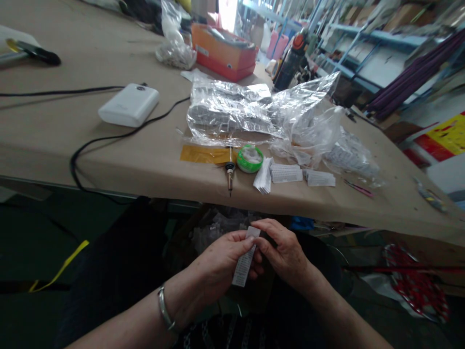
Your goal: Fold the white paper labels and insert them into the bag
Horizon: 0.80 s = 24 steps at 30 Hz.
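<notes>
A narrow white printed paper slip is between my hands, in front of the table edge and over my lap. My left hand pinches it with the thumb across its face. My right hand has its thumb and fingers closed at the slip's upper right side; part of its grip is hidden. On the table ahead lie a fanned bundle of folded paper slips, a stack of printed slips and a smaller stack. A soldering iron lies beside a green round container.
Clear plastic bags lie behind the slips. A white power bank with a black cable is at left. Pink-handled tweezers and pliers lie at right. An orange box stands at the back. Clear plastic pieces sit below the table edge.
</notes>
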Motion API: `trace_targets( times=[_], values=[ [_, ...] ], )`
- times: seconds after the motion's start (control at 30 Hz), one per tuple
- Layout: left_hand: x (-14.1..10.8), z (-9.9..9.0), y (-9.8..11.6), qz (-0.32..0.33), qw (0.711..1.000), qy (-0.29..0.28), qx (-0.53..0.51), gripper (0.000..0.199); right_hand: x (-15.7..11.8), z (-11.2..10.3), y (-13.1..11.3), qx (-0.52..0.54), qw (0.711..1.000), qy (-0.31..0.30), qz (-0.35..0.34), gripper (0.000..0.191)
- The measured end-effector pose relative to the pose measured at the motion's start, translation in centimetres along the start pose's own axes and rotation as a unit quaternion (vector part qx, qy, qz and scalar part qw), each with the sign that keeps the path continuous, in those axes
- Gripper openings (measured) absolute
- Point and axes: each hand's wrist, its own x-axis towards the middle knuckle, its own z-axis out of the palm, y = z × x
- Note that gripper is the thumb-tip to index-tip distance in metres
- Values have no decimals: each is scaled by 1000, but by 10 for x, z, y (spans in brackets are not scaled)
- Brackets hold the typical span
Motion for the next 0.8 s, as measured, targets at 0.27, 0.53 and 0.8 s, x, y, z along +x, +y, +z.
trace_targets(
  times=[0.27, 0.53, 0.8],
  values=[
    [1, 1, 0, 2, 1000, 8, 2, 17, -1, 4, 2, 34, 999, -6, 24, 40],
    [2, -2, -2, 11, 1000, -23, 5, 23, 3, 3, 2, 187, 977, -20, 100, 49],
    [-2, -3, -2, -20, 996, -52, 70, 25, 21, 4, 20, 498, 828, -204, 157, 35]
  ],
)
